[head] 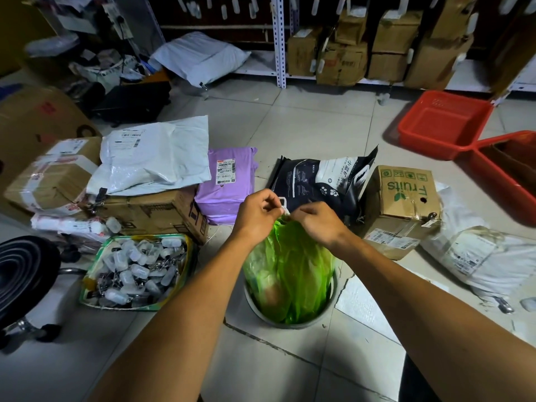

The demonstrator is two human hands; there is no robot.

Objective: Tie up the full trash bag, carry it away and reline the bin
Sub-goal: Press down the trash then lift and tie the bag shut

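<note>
A translucent green trash bag stands full in a round grey bin on the tiled floor, its top gathered to a point. My left hand and my right hand meet above the bag's neck. Both pinch a thin white drawstring that loops up between my fingers. The green plastic bunches just under my hands. The bag's lower part sits inside the bin and hides the bin's inside.
Cardboard boxes and parcel bags crowd the floor beyond the bin: a purple parcel, a black pouch, a "Fruits" box. A green tray of plastic tags lies left. Red crates sit at right. A wheeled stool stands far left.
</note>
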